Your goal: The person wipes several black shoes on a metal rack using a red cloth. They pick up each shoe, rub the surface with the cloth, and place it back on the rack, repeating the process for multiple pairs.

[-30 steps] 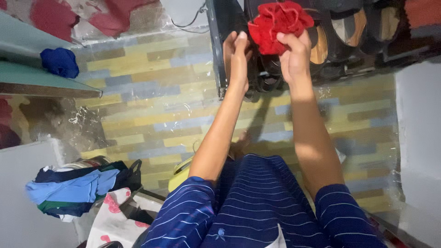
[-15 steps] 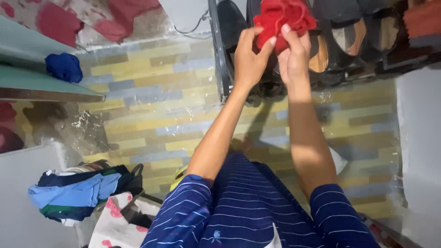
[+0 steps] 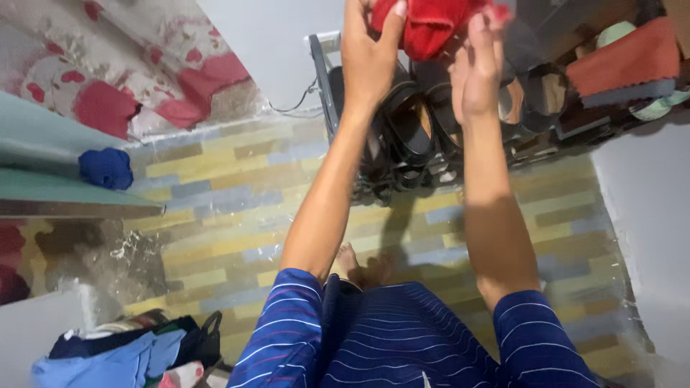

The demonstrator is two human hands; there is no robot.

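You stand in a home, likely a bedroom corner. Evidence: a shoe rack [image 3: 431, 136] loaded with footwear, a floral bedsheet [image 3: 122, 79], a clothes pile [image 3: 122, 352], and patterned vinyl flooring [image 3: 215, 187].

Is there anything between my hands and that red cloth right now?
Nothing visible. The left hand already grips the red cloth with its fingers, and the right hand is right beside it, above the shoe rack.
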